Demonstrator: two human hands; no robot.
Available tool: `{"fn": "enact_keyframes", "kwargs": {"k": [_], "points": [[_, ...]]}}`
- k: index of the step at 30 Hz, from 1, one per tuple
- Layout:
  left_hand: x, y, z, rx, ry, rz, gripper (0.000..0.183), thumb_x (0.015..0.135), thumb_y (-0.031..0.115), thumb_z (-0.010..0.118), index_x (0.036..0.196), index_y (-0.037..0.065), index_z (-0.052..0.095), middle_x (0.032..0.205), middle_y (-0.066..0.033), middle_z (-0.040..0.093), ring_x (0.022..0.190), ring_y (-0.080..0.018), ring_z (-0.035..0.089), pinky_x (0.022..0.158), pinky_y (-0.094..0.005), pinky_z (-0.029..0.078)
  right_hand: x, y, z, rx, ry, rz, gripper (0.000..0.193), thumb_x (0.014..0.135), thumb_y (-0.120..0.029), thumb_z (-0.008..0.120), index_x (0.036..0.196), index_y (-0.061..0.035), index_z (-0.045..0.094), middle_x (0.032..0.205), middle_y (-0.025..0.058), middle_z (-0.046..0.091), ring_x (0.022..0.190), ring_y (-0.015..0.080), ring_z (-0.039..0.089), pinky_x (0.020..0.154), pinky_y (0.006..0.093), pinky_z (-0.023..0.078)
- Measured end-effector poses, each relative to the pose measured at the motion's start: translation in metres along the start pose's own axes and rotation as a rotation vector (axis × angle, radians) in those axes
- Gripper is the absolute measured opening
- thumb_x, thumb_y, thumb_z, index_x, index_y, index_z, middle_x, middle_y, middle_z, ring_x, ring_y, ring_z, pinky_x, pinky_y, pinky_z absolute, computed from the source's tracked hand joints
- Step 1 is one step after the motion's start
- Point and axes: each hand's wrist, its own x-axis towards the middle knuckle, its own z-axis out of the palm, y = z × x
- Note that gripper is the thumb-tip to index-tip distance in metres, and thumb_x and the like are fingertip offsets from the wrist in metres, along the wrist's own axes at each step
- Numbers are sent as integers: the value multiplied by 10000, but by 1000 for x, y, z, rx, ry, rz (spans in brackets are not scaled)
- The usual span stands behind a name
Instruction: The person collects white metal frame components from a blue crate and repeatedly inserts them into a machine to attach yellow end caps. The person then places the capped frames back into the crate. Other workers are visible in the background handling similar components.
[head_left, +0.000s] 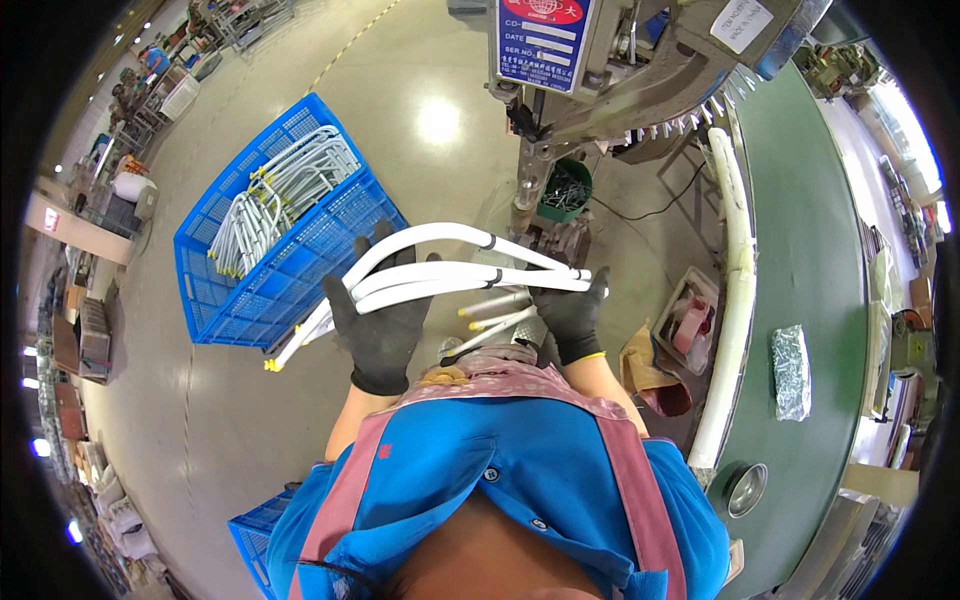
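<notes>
Several bent white metal tubes (440, 278) are held up in front of my body, spanning both hands. My left hand (378, 335), in a dark glove, cradles them near their left part. Its thumb shows on the near side, and its other fingertips come out behind the tubes. At the opposite end, my right hand (568, 318), also gloved, grips the tubes close to their tips. Dark marks or bands show along the tubes, and a yellow tip appears at the lower left end. Below them, a few more white tubes (505, 325) with yellow tips lie near my lap.
A blue plastic crate (290, 270) at the left holds many bent tubes. Ahead stands a machine (640, 90), with a green bucket (565, 190) of small metal parts below it. To the right are a green worktable (800, 250), a padded white edge (735, 270) and a metal bowl (746, 490).
</notes>
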Motion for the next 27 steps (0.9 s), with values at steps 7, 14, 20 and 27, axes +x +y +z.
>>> {"fn": "enact_keyframes", "kwargs": {"k": [7, 14, 20, 27], "points": [[-32, 19, -35, -154, -121, -123, 493, 939, 459, 450, 1300, 127, 500, 1381, -31, 470, 1296, -221, 403, 1120, -478, 235, 21, -15, 20, -11, -160, -51, 575, 861, -565, 452, 1190, -105, 554, 1146, 112, 580, 1110, 297, 520, 1050, 473, 339], [-56, 35, -47, 89, 53, 5, 814, 743, 705, 558, 1349, 176, 429, 1399, -92, 421, 1324, -320, 330, 1068, -615, 216, 21, 26, 52, -79, -280, 108, 285, 855, -378, 613, 942, -106, 616, 905, 99, 656, 916, 282, 619, 923, 502, 454], [-62, 49, -98, -146, 362, 65, 832, 749, 645, 610, 1265, 6, 481, 1350, -133, 459, 1294, -330, 364, 1077, -567, 254, 4, 32, 63, -184, -276, 38, 354, 868, -331, 606, 1102, -66, 584, 1133, 151, 606, 1096, 344, 551, 995, 522, 388], [-75, 56, -118, 222, 441, -440, 706, 888, 551, 484, 1272, -41, 455, 1304, -194, 492, 1201, -321, 467, 1049, -472, 333, 12, 1, 65, -99, -222, -49, 648, 878, -553, 469, 1231, -10, 489, 1237, 153, 547, 1183, 338, 489, 1044, 494, 343]]}}
